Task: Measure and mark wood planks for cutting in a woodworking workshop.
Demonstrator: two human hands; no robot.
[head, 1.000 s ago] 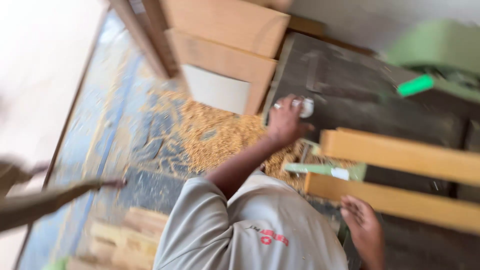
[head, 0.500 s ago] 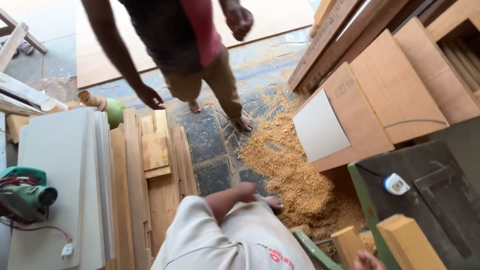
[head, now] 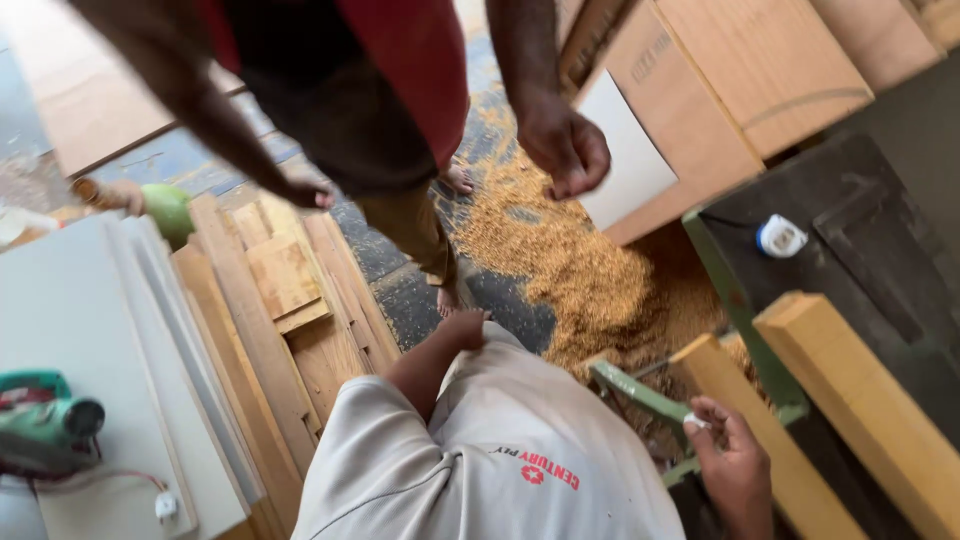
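Looking down past my pale shirt, my right hand [head: 735, 465] pinches a small white piece [head: 694, 422] in a closed grip, touching the near end of a long yellow wood beam [head: 745, 420]. My left hand [head: 462, 328] rests loosely curled on my own body, grasping nothing, left of the beam. Beyond the beam lie a sawdust pile [head: 590, 275] and another person's hand [head: 565, 145].

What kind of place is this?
Probably a woodworking shop: a sawdust pile covers the floor, wooden planks lie stacked, and a green power tool rests on a board.
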